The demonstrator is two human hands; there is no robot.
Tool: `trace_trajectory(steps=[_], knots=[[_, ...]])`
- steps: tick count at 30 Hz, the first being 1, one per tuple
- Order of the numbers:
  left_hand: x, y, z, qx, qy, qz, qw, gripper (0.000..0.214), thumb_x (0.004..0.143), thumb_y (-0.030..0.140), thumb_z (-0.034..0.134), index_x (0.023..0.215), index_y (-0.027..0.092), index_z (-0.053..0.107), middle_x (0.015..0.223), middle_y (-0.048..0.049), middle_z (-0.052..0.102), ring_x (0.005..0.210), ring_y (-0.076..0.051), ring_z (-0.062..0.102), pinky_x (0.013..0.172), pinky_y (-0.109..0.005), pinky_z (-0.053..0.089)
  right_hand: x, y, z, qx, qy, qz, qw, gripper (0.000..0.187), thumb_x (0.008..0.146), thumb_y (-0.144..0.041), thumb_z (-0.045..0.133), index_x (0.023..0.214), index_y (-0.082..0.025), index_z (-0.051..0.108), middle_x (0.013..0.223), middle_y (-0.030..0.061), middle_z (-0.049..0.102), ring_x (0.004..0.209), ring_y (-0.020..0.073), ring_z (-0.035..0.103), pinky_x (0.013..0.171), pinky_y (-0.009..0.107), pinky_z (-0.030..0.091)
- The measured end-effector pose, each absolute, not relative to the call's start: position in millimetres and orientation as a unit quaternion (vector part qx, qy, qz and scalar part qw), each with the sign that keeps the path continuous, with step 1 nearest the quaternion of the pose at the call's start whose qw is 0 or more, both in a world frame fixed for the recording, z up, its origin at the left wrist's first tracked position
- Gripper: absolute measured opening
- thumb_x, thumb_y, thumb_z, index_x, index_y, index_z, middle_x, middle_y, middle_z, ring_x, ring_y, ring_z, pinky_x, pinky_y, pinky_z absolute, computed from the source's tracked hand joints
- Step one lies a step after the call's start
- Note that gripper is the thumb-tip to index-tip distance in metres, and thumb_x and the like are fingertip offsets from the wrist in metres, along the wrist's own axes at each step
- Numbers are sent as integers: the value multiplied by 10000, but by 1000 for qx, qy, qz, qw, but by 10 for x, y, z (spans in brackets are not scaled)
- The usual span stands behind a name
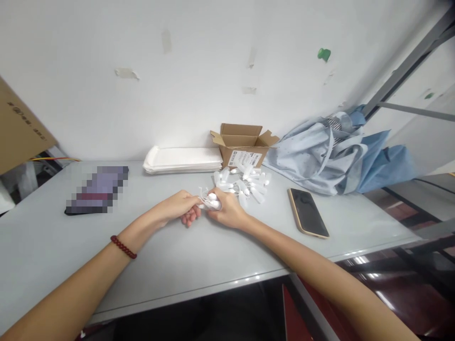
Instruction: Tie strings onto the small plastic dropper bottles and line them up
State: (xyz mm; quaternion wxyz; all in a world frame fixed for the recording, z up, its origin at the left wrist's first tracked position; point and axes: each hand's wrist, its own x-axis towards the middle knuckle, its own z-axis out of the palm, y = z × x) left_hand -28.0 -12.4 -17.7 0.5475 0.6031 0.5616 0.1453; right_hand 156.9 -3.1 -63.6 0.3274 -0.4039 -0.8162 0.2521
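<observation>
Left hand (183, 206): came in from the left, its thumb and forefinger drawn narrow at the strings (204, 194) and its other fingers curled under, just above the table (177, 270).
Right hand (229, 208): was closed round the held tubes (213, 203), fingers wrapped about them; how many it held could not be told.
Held tubes: lay between the two hands, near the middle of the table, white ends showing, the strings rising from them on the left-hand side.
Loose tubes (258, 189): were spread in a jumble just beyond the right hand, clear-bodied with white ends, pointing many ways and overlapping.
Box (241, 140): stood open behind the loose tubes, flaps up, a printed label (244, 159) on its front.
White stack (186, 160): lay flat to the left of the box, near the wall (199, 85).
Phone (309, 213): lay face up at the right, its screen dark.
Bag (313, 154): slumped in pale blue folds behind the phone.
Blurred item (97, 189): lay at the far left of the table, masked by pixels.
Bracelet (123, 247): circled the left wrist, dark red.
Carton (21, 128): showed at the left edge.
</observation>
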Motion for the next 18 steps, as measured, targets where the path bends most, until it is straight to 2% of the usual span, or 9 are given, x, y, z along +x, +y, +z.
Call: trace_trajectory(steps=[2, 4, 7, 10, 12, 15, 18], knots=[[-314, -122, -141, 599, 551, 140, 563, 373, 767, 462, 547, 714, 109, 652, 659, -68, 652, 545, -152, 598, 500, -247, 429, 1560, -30, -640, -404, -817, 249, 328, 315, 652, -142, 618, 951, -192, 530, 839, 16, 620, 749, 169, 572, 686, 259, 418], [-350, -124, -107, 633, 539, 165, 531, 363, 735, 466, 613, 835, 121, 666, 795, -76, 677, 624, -161, 609, 512, -248, 441, 1554, -26, -646, -407, -816, 249, 327, 320, 654, -145, 619, 958, -189, 529, 840, 20, 619, 744, 170, 571, 681, 260, 415], [-383, -132, -86, 712, 502, 192, 451, 343, 713, 431, 664, 915, 154, 656, 800, -42, 670, 665, -168, 596, 542, -250, 439, 1552, -19, -650, -413, -813, 250, 324, 315, 655, -150, 616, 956, -188, 531, 819, 15, 613, 726, 168, 563, 668, 260, 408], [-377, -145, -102, 765, 491, 201, 364, 260, 732, 396, 648, 853, 166, 650, 785, -23, 675, 714, -184, 605, 611, -259, 433, 1553, -17, -643, -423, -808, 255, 322, 313, 651, -157, 617, 952, -184, 536, 797, 9, 604, 718, 169, 559, 652, 258, 401], [-362, -152, -122, 781, 509, 191, 309, 270, 778, 428, 589, 748, 164, 632, 723, -22, 667, 673, -184, 596, 601, -266, 415, 1556, -20, -634, -429, -804, 260, 320, 321, 645, -163, 623, 954, -183, 539, 793, 6, 602, 714, 168, 557, 648, 256, 400], [-352, -153, -141, 772, 534, 146, 313, 387, 848, 467, 467, 630, 169, 583, 595, -20, 629, 551, -168, 556, 545, -271, 386, 1559, -25, -615, -428, -804, 262, 319, 332, 643, -162, 624, 963, -188, 539, 807, 4, 608, 721, 165, 556, 659, 255, 405], [-364, -151, -132, 780, 519, 156, 312, 331, 830, 465, 501, 710, 174, 603, 655, -15, 650, 604, -173, 577, 571, -265, 395, 1560, -25, -602, -430, -802, 265, 319, 329, 643, -161, 623, 960, -186, 539, 802, 4, 608, 718, 165, 555, 659, 256, 406]])
